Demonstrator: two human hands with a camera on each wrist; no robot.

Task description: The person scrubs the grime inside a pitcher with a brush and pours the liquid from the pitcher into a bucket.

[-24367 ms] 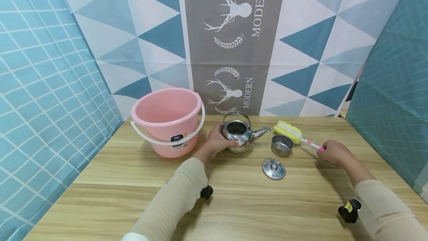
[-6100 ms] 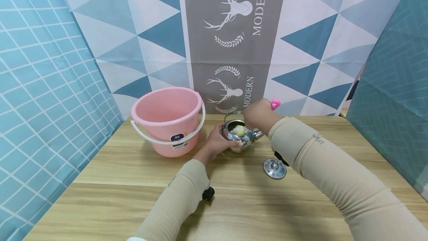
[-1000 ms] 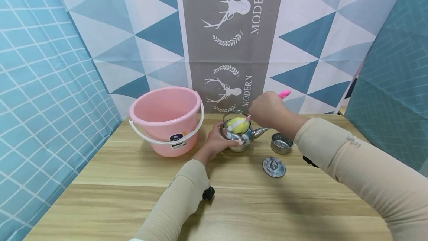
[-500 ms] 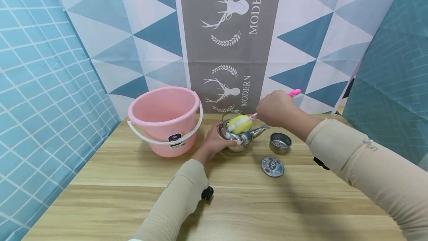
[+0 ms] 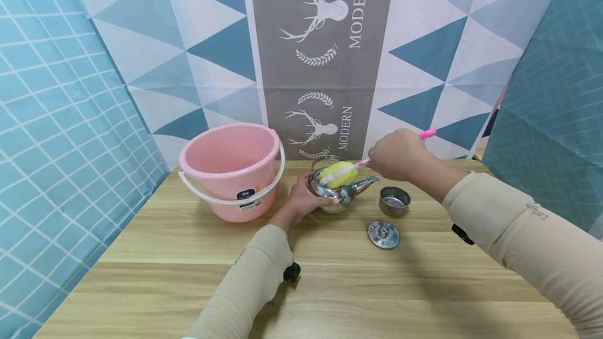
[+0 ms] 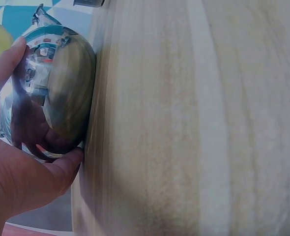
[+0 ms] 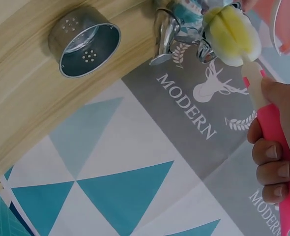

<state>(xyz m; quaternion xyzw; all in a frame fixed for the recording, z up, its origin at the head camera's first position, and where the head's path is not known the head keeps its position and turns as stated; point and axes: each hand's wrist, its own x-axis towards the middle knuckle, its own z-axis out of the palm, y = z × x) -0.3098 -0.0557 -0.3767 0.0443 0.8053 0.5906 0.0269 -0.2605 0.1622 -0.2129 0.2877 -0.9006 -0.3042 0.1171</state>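
Note:
A small shiny metal teapot [image 5: 335, 204] stands on the wooden table, lid off, spout to the right. My left hand [image 5: 303, 198] grips its left side, thumb and fingers spread round the belly, as the left wrist view also shows. My right hand [image 5: 395, 155] holds a sponge brush by its pink handle [image 7: 271, 125], up and right of the teapot. The yellow and white sponge head [image 5: 340, 174] sits tilted at the teapot's mouth, partly sticking out above the rim. Behind it rises the teapot's hoop handle [image 5: 325, 158].
A perforated metal strainer cup [image 5: 394, 201] stands right of the teapot, below my right forearm. The round metal lid [image 5: 383, 235] lies in front of it. A pink bucket [image 5: 231, 171] with a white handle stands left of my left hand. A patterned cloth backdrop hangs behind the table.
Over the last second my right hand has moved right, drawing the sponge head slightly up and tilting the brush flatter. Six seconds ago the sponge was deeper inside. My left hand keeps its grip.

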